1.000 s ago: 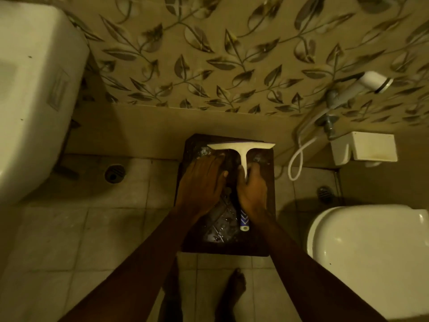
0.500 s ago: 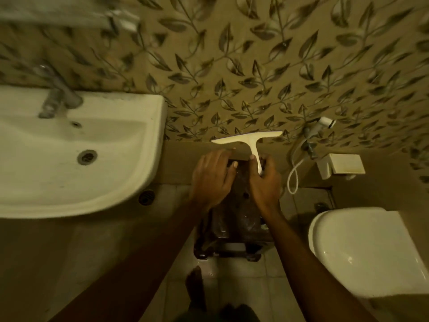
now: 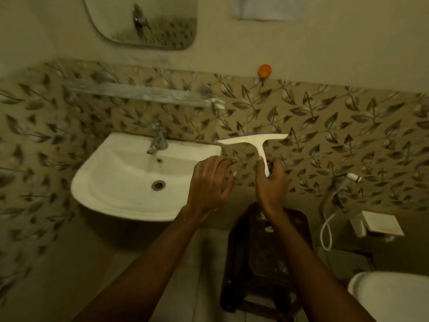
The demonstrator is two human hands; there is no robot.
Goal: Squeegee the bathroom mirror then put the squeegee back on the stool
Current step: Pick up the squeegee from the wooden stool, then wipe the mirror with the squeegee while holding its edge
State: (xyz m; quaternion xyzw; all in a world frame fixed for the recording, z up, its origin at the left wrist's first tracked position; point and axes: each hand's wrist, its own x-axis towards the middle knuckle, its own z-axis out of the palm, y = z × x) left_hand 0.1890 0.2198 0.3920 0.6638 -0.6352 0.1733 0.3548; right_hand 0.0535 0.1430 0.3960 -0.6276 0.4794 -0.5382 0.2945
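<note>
A white squeegee [image 3: 255, 141] is held upright in front of the leaf-patterned wall, its blade on top. My right hand [image 3: 271, 184] is shut on its handle. Just to the left hovers my left hand [image 3: 209, 182], fingers spread and holding nothing. The mirror [image 3: 144, 22] hangs high on the wall at the top left, partly cut off by the frame. A dark brown stool [image 3: 267, 256] stands on the floor below my right forearm.
A white sink [image 3: 130, 180] with a metal tap [image 3: 157, 138] is mounted left of the hands, under a glass shelf [image 3: 144, 94]. A toilet [image 3: 392, 296] sits at the bottom right, with a hand sprayer [image 3: 352, 177] and its hose beside it.
My right hand has lifted the squeegee off the stool to chest height. The view has tilted up from the floor to the sink and mirror. My left hand left the stool.
</note>
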